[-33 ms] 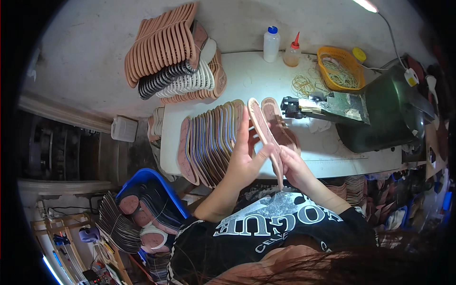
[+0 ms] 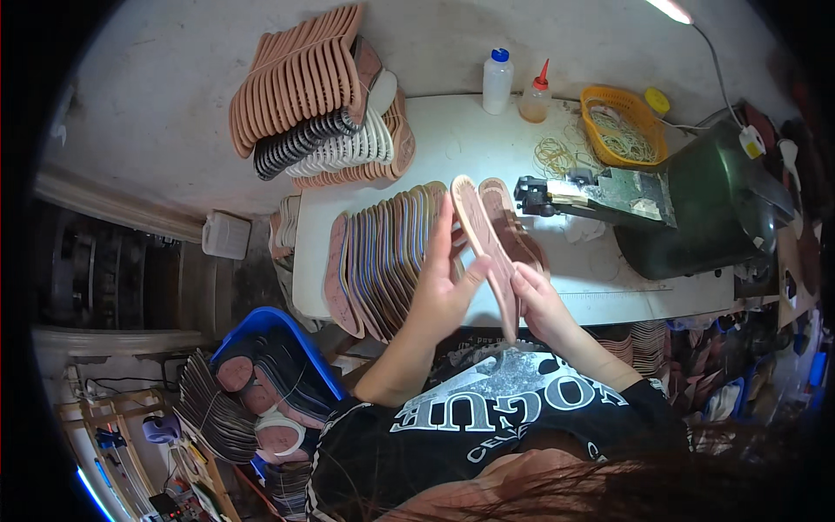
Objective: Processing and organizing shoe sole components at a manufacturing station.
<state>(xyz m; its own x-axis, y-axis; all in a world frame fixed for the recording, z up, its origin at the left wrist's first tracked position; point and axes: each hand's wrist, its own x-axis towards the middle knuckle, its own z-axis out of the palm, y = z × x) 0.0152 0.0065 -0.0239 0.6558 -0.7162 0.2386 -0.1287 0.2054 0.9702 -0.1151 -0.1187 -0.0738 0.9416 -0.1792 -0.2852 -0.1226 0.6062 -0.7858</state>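
A pinkish-brown shoe insole (image 2: 484, 228) is held nearly upright between both hands, its pale rim toward the left. My left hand (image 2: 445, 291) supports it from the left, thumb across its lower part and fingers stretched along its far side. On its right edge, my right hand (image 2: 540, 300) pinches it low down. Just behind and to the right, more insoles (image 2: 499, 200) lie on the white table (image 2: 600, 287). Close by my left hand leans a long row of insoles (image 2: 383, 261) packed on edge.
Bundled insoles (image 2: 296, 87) are stacked at the back left. Two squeeze bottles (image 2: 497, 83), a yellow basket (image 2: 591, 130) of rubber bands and loose bands (image 2: 555, 157) lie farther back. A green machine (image 2: 696, 209) stands right. A blue bin (image 2: 304, 348) of insoles sits lower left.
The insole in my hands has turned slightly, showing more of its face, and its lower end has shifted up a little. Both hands keep their hold.
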